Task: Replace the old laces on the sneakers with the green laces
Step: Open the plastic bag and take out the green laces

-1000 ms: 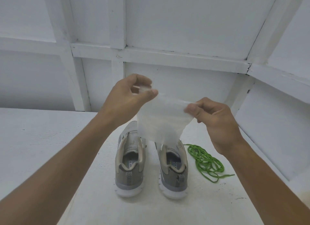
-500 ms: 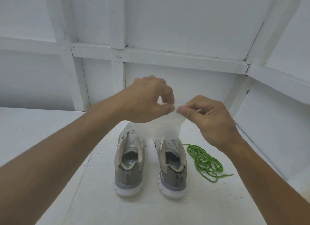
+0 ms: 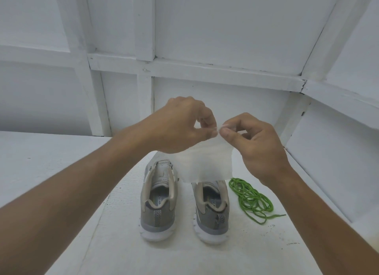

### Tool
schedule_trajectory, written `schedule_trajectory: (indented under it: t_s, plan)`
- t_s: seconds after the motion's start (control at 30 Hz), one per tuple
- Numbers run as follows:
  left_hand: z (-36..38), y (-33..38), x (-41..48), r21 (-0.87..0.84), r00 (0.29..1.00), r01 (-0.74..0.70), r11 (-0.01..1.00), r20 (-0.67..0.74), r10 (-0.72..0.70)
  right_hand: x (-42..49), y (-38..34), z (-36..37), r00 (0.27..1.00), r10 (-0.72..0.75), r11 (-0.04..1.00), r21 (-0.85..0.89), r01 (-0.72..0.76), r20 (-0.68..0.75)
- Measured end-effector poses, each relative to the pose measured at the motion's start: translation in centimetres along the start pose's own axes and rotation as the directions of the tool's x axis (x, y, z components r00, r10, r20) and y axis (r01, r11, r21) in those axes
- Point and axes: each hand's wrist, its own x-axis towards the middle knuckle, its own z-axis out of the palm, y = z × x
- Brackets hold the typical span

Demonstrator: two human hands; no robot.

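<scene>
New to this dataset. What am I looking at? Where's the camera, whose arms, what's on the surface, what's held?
No robot: a person works bare-handed, filmed by one camera on their head looking forward and down. The left hand and right hand each pinch the top edge of a thin translucent white sheet, fingertips nearly meeting; it hangs in front of the shoes. On the white surface stand a pair of grey sneakers, heels toward the camera, with a loose pile of green laces to their right.

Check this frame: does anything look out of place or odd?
The left hand and right hand pinch a thin white sheet above the sneakers, unrelated to lacing. The green laces lie in a loose tangle beside them.
</scene>
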Motion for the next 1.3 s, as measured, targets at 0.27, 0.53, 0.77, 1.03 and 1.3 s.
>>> schedule_trajectory:
  t_s: [0.27,0.53,0.77,1.03,1.3]
  plan:
    - [0.0,-1.3,-0.6,0.003,0.996,0.084,0.996,0.004,-0.084,0.1,0.6,-0.5,0.999,0.007,1.0,-0.027,-0.008,-0.044]
    - [-0.4,-1.9,-0.9,0.018,0.998,0.05,0.999,-0.03,-0.049,0.5,0.4,-1.2,0.996,0.029,0.999,-0.009,-0.03,-0.088]
    - [-0.2,-2.3,-0.9,-0.168,0.981,0.151,0.974,-0.095,-0.168,0.5,0.7,-1.7,0.995,0.042,0.998,-0.032,-0.045,-0.087]
    - [-0.8,-2.7,-1.2,-0.147,0.983,0.152,0.977,-0.079,-0.164,0.8,1.4,-2.7,0.992,0.049,0.999,0.011,-0.048,-0.114]
    - [-0.9,-3.2,-1.1,-0.274,0.963,0.184,0.944,-0.14,-0.229,0.9,1.6,-3.1,0.988,0.09,0.996,0.03,-0.087,-0.127]
